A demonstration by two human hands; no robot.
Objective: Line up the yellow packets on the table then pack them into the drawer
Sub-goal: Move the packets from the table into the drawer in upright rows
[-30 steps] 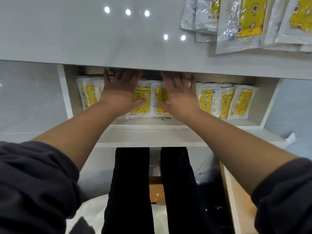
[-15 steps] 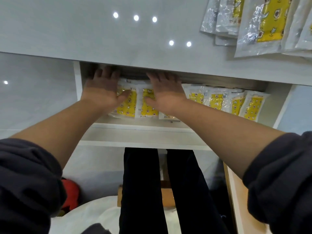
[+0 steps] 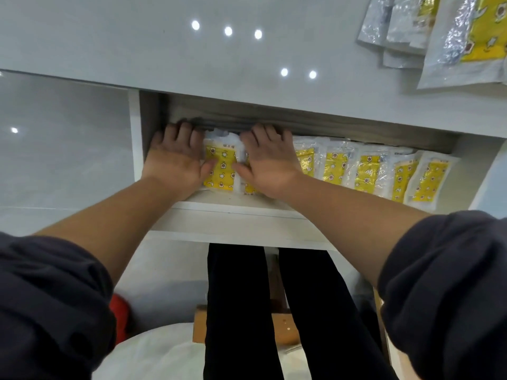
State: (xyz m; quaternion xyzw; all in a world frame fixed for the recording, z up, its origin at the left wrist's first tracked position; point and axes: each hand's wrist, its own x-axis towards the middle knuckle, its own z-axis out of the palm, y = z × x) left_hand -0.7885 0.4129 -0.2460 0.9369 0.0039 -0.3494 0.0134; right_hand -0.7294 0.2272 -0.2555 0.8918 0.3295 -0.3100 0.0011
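Flat and holding nothing, the left hand (image 3: 175, 157) and right hand (image 3: 270, 160) have slid to the drawer's (image 3: 233, 223) left end, pressing packets (image 3: 220, 168) into the row. A pile (image 3: 463, 42) remains on the surface (image 3: 192, 64), so packing looks unfinished.

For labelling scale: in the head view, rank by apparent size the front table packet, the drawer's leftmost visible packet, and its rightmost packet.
1. Front table packet: largest, though cropped.
2-3. Leftmost visible drawer packet and rightmost drawer packet look alike; left unranked.
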